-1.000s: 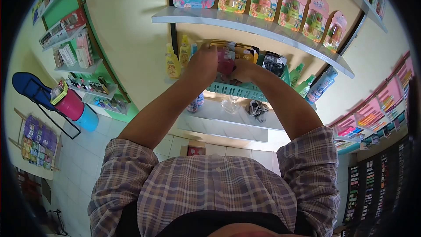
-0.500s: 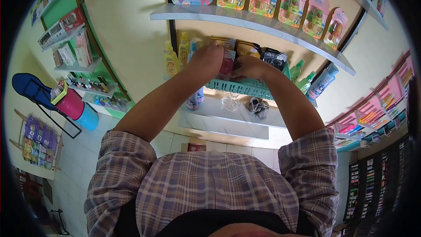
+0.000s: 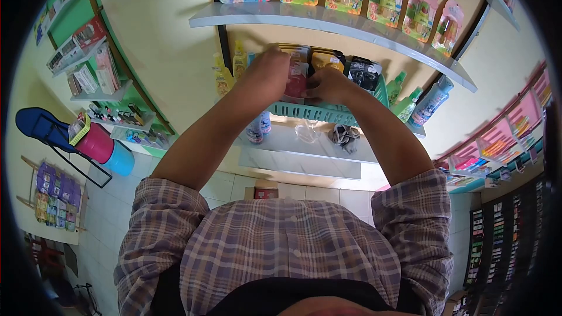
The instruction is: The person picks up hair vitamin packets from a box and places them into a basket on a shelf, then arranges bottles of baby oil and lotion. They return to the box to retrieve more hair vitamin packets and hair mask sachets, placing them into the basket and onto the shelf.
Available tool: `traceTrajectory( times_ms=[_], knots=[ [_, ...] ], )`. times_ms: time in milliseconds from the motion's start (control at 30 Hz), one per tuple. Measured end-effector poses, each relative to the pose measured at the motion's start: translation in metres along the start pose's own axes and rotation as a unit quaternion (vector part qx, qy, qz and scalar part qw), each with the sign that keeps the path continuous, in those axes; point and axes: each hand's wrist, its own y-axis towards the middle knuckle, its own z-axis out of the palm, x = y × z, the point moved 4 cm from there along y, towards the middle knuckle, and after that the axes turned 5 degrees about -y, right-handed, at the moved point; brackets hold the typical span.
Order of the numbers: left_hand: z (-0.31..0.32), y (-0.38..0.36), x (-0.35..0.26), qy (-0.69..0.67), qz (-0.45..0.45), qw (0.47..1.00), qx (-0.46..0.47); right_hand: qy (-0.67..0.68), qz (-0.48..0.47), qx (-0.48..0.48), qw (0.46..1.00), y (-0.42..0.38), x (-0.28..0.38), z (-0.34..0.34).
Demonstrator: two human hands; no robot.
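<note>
A dark-red flat packet (image 3: 297, 79) stands upright in the front left of a green plastic basket (image 3: 316, 114) on the shelf. My left hand (image 3: 272, 71) is closed at the packet's left edge, its fingertips partly hidden behind the wrist and packet. From the other side, my right hand (image 3: 329, 85) pinches the packet's lower right edge between thumb and fingers. Behind it in the basket stand yellow-and-black packets (image 3: 328, 58) and black packets (image 3: 364, 74). More packets with brownish fronts (image 3: 297, 51) show behind the red one.
Yellow bottles (image 3: 239, 58) stand left of the basket; green bottles (image 3: 404, 105) and a blue-white bottle (image 3: 431, 102) stand right. An upper shelf (image 3: 328, 28) with carded goods overhangs the basket. On the lower shelf (image 3: 281, 145) lie a clear plastic item and a dark crumpled bundle (image 3: 344, 138).
The view has shifted slightly. My left hand has moved a little left and my right hand has drawn closer to the red packet's edge, which now shows more fully.
</note>
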Motion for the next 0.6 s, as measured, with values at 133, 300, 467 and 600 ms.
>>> traceTrajectory(
  times_ms=[133, 300, 467, 600],
  knots=[
    [-0.039, -0.021, -0.01, -0.045, 0.041, 0.991, -0.119, 0.07, 0.038, 0.025, 0.996, -0.006, 0.0, 0.0],
    [-0.052, -0.043, -0.008, -0.079, -0.003, 0.99, -0.114, 0.129, 0.06, 0.059, 0.988, -0.011, 0.006, 0.003],
    [-0.029, -0.044, 0.005, -0.078, -0.048, 0.995, -0.044, 0.135, 0.067, 0.054, 0.987, -0.017, 0.015, 0.004],
    [-0.006, -0.036, 0.004, -0.045, -0.021, 0.998, -0.045, 0.125, 0.1, 0.053, 0.986, -0.017, 0.017, 0.009]
  ],
)
